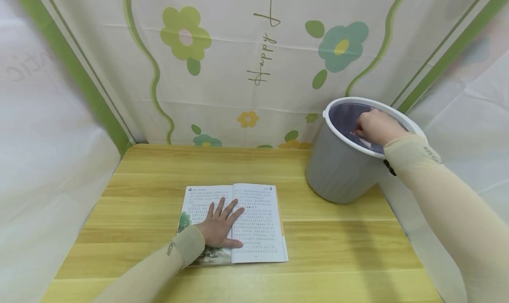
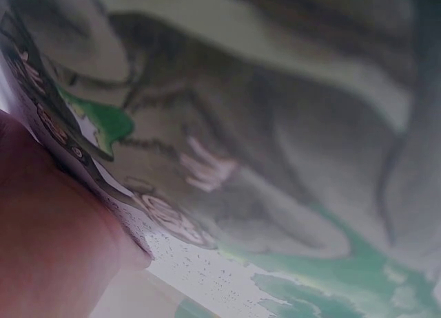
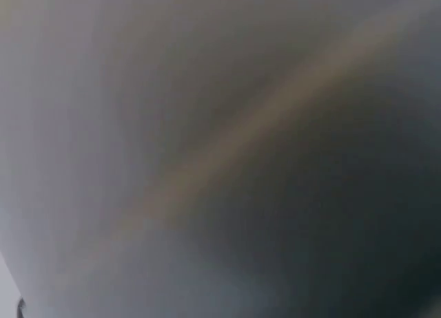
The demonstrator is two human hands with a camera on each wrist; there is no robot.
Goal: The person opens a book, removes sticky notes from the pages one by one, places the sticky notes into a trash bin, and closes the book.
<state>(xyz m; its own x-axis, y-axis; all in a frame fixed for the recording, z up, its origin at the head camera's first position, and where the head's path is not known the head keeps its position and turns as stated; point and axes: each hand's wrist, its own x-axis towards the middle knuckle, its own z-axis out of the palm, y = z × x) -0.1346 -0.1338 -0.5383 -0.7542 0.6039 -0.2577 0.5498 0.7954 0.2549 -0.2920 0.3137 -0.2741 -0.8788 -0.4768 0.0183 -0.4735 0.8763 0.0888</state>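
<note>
An open book (image 1: 256, 223) lies on the wooden table, with printed text on both pages and a picture at the lower left. My left hand (image 1: 218, 229) rests across its left page and the centre fold, fingers spread and thumb out to the right. The left wrist view shows the picture (image 2: 227, 160) close up, beside the edge of that hand. At the right, my right hand (image 1: 378, 126) reaches over the rim into a grey trash bin (image 1: 342, 170) with a dark liner. Its fingers curl downward inside the opening; I cannot tell whether they hold anything. The right wrist view is blurred.
The bin stands at the table's back right, with a white rim ring (image 1: 338, 137) round its top. A flowered curtain (image 1: 246, 64) hangs behind the table (image 1: 151, 170), and white sheeting closes in both sides.
</note>
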